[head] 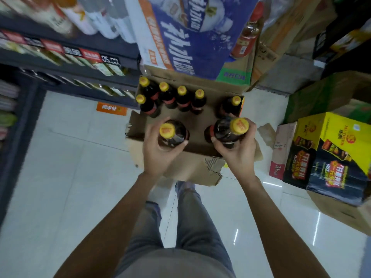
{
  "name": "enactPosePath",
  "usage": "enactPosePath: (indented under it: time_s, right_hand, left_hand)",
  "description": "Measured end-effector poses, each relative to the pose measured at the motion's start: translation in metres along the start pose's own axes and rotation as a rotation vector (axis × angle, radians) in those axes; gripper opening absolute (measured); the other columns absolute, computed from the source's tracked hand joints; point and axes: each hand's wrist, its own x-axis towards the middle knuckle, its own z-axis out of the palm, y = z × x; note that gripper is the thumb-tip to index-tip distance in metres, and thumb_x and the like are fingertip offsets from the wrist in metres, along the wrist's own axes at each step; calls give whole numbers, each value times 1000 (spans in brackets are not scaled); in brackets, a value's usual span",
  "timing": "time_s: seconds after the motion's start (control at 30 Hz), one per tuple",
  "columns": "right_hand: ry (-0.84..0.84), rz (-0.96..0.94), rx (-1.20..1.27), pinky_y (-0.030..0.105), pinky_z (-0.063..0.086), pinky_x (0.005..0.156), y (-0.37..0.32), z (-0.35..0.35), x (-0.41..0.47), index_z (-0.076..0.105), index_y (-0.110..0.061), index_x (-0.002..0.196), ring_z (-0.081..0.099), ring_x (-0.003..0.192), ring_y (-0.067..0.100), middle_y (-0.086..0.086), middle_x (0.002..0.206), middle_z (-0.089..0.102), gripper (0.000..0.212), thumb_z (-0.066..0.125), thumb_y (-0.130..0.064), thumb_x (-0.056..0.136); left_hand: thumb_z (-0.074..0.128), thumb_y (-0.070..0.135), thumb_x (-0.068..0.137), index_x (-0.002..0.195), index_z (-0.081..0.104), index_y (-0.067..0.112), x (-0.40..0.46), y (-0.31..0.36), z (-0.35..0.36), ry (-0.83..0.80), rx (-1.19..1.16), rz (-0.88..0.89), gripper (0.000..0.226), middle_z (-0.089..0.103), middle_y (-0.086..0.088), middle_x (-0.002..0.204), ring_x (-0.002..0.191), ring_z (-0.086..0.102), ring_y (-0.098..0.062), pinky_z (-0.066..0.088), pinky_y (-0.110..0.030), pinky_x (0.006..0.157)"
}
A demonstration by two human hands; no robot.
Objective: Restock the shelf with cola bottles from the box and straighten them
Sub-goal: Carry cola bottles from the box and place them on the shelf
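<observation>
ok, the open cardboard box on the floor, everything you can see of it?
The cardboard box is brown corrugated board, open-topped, its near flap torn and ragged. It sits on the pale tiled floor beside the shelf, against stacked cartons. Six yellow-capped dark bottles stand upright inside, five at the far-left side, one far right. Both hands hold bottles above it; neither visibly touches it.

On the tiled floor, the open cola box sits at centre, an orange tag at ten o'clock, stacked cartons at three.
</observation>
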Motion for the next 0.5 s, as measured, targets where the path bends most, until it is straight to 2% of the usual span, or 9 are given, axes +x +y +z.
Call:
enactPosePath:
  time_s: [0.1,0.17,0.23,0.3,0.4,0.5]
  right_hand:
    - [-95,-67,15,9,41,88,-36,16,-14,39,-14,118,52,103,-14,-18,110,51,69,85,-9,67]
    - [-198,-102,24,10,41,91,-53,35,-24,42,-12,121,52,107,-12,-19,113,52,68,84,-10,68]
    - [-304,-111,41,13,42,93,-66,59,-35,45,-13,123,53,109,-8,-17,116,55,67,84,-11,69]
    - [-406,-106,57,14,42,95,-79,88,-48,47,-11,127,54,113,-3,-10,119,58,67,83,-9,70]
    - [-592,-73,119,12,43,91,-101,139,-80,48,-16,128,56,110,-6,-15,117,59,64,77,1,73]
    - [-763,-54,124,15,47,84,-116,194,-120,48,-20,126,61,103,-3,-15,113,60,59,72,5,77]
  left_hand:
    - [84,33,66,115,53,25,-18,8,-59,73,-73,-59,58,55,-12,110,106,56,-18,50,-38,89]
    - [83,38,65,112,52,37,-32,9,-93,133,-110,-102,56,58,-8,110,105,58,-19,52,-39,85]
    - [81,42,63,107,50,41,-49,8,-123,206,-149,-175,54,58,8,107,101,57,-7,53,-34,81]
    - [79,42,62,107,51,41,-71,0,-151,299,-222,-249,53,58,15,105,99,58,0,51,-25,82]
    - [79,36,66,115,51,41,-109,-18,-192,446,-299,-347,57,63,19,108,103,61,-3,50,-19,86]
    - [76,25,69,108,53,35,-152,-43,-237,612,-362,-465,46,64,16,98,90,61,6,47,-11,78]
